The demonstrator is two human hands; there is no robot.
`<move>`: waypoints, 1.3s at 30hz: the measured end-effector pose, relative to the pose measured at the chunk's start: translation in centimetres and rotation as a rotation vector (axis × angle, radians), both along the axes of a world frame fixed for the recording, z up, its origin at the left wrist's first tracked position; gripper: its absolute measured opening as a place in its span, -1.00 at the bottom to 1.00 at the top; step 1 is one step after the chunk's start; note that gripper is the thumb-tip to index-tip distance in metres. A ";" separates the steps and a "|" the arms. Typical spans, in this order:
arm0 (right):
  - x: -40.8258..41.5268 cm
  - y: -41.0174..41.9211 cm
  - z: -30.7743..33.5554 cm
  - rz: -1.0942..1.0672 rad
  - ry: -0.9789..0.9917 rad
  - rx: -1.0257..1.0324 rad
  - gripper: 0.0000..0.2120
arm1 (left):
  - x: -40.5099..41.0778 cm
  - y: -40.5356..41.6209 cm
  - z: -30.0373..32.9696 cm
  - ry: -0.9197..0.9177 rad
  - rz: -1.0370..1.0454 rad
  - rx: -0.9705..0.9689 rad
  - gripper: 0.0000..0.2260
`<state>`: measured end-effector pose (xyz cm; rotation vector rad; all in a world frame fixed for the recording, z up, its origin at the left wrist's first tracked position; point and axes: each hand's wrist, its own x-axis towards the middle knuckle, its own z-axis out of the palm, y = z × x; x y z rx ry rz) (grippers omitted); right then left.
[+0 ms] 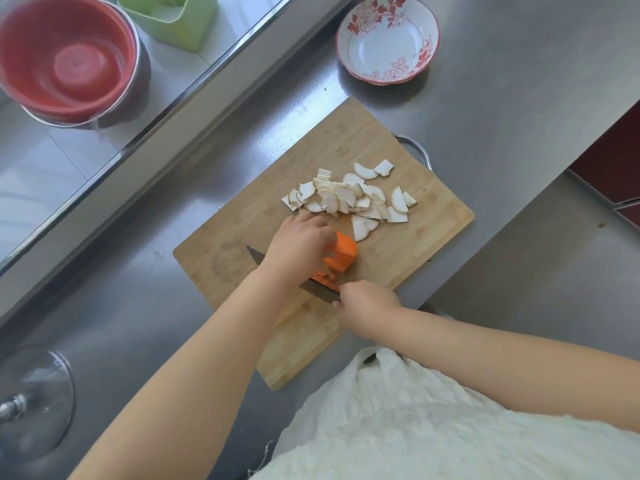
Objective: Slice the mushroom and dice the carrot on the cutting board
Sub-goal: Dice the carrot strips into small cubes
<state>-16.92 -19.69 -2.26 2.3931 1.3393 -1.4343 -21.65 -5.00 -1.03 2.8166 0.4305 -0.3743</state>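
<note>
On our cutting board (242, 233) the mushroom (349, 197) is all sliced; our left hand (299, 245) holds the carrot (341, 254), our right hand (367, 308) holds the knife (317, 287), dicing barely begun.

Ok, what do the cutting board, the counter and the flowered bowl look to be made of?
Cutting board: looks like bamboo or wood, matte, with pale glued strips and grain showing. Counter: likely stainless steel, brushed grey with soft reflections. Flowered bowl: seems glazed ceramic, or possibly melamine, glossy white with a red floral print.

Bare forearms (194, 358), cream crinkled garment (433, 427) — frayed hem
</note>
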 end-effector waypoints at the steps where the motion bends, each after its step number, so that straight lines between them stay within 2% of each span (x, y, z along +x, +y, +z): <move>1: 0.2 0.0 0.0 -0.026 0.009 0.000 -0.73 | -0.5 0.3 0.4 -0.138 0.068 -0.014 -0.90; 3: 0.6 0.0 0.0 -0.068 0.015 0.002 -0.75 | -1.9 0.9 1.5 -0.413 0.245 -0.049 -0.92; 5: 0.8 -0.1 0.0 -0.081 0.000 0.002 -0.76 | -3.5 1.2 2.9 -0.564 0.434 -0.104 -0.93; 8: 1.2 0.0 -0.2 -0.108 -0.016 0.010 -0.77 | -6.8 1.0 3.7 -0.621 0.690 -0.169 -0.94; 10: 1.5 0.1 -0.3 -0.126 -0.014 0.016 -0.76 | -9.0 0.7 2.7 -0.536 0.796 -0.244 -0.92; 12: 1.7 0.3 -0.5 -0.144 0.010 0.013 -0.75 | -10.9 0.3 0.3 -0.306 0.752 -0.263 -0.93; 14: 1.8 0.4 -0.6 -0.159 0.028 0.009 -0.74 | -12.0 -0.5 -2.4 -0.078 0.582 -0.259 -0.91; 16: 1.8 0.6 -0.6 -0.155 0.022 0.001 -0.74 | -12.2 -1.3 -4.6 0.025 0.499 -0.283 -0.89; 18: 1.8 0.6 -0.6 -0.147 0.013 -0.007 -0.75 | -12.0 -1.9 -6.1 0.004 0.507 -0.245 -0.88; 23: 1.3 0.5 -0.4 -0.071 -0.046 0.032 -0.78 | -12.8 -4.9 -7.0 -0.234 0.709 -0.119 -0.87; 26: 0.5 0.3 -0.3 0.019 -0.140 0.085 -0.77 | -13.9 -6.8 -7.9 -0.318 0.601 -0.093 -0.82; 28: -0.4 0.0 -0.4 0.097 -0.181 0.114 -0.79 | -14.1 -7.2 -8.3 -0.312 0.583 -0.080 -0.81; 30: -1.4 -0.4 -0.3 0.152 -0.163 0.118 -0.82 | -14.2 -7.6 -8.3 -0.242 0.592 -0.051 -0.70; 33: -2.2 -0.7 -0.3 0.180 -0.128 0.110 -0.71 | -14.9 -8.1 -8.5 -0.170 0.570 -0.036 -0.58; 35: -2.1 -0.7 -0.3 0.179 -0.135 0.111 -0.62 | -15.4 -8.3 -8.8 -0.175 0.584 -0.053 -0.59; 39: -2.1 -0.6 -0.2 0.151 -0.138 0.139 -0.61 | -14.7 -8.4 -8.7 -0.260 0.633 -0.071 -0.65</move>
